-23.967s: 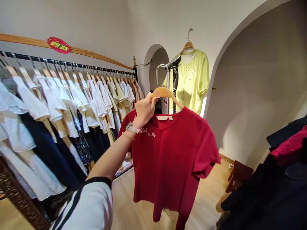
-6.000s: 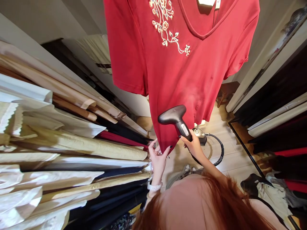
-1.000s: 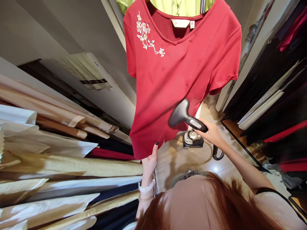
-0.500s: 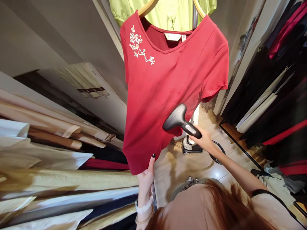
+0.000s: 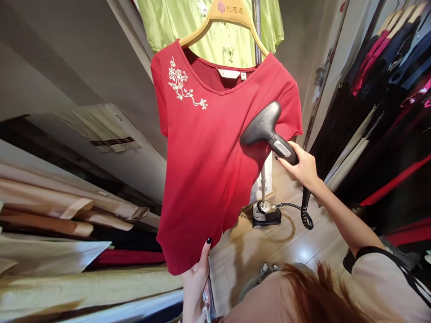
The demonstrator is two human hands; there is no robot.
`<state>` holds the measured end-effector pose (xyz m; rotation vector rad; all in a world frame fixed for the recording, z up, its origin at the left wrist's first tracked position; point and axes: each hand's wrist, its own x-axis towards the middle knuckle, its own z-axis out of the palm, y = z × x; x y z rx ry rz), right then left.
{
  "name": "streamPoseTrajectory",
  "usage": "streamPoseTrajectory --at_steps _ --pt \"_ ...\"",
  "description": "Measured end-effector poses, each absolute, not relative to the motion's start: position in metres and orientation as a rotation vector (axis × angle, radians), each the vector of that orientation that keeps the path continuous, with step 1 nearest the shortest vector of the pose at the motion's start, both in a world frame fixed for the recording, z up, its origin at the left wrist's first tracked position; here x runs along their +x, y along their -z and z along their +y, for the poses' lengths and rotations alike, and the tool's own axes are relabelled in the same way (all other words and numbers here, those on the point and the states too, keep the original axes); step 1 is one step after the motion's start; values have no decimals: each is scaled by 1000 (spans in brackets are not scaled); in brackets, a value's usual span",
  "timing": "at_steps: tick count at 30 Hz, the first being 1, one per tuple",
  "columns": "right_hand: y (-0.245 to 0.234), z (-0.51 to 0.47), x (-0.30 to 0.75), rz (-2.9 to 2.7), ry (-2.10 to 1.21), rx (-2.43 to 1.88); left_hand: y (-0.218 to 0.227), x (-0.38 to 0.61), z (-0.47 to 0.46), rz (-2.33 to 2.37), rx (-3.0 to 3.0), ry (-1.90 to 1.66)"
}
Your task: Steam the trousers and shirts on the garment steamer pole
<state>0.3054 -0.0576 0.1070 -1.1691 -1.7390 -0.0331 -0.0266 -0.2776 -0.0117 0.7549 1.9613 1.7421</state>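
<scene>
A red short-sleeved top with pale flower embroidery near its left shoulder hangs on a wooden hanger from a stand pole. My left hand pinches the top's lower hem and pulls it taut. My right hand grips the handle of a black garment steamer head, which presses against the top's right side just below the sleeve. A coiled black hose runs from the handle down to the steamer base on the floor.
A yellow-green blouse hangs behind the red top. A packed rail of cream, white and dark garments fills the left. Dark and red clothes hang on the right. Wooden floor lies beneath the steamer base.
My right hand has lifted the steamer head from the lower part of the top up to just under its right sleeve. My left hand keeps hold of the hem.
</scene>
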Motion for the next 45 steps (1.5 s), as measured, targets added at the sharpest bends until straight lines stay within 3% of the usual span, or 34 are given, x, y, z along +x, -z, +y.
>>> streamPoseTrajectory --at_steps 15,34,45 --pt "-177 -38 353 -1938 426 -1355 29 -46 -286 1936 604 -1510" --pt "-128 -45 368 -1819 211 -1542 18 -37 -277 1924 636 -1505" --pt "-102 -63 331 -2032 174 -1320 3 -25 -282 1899 497 -1517"
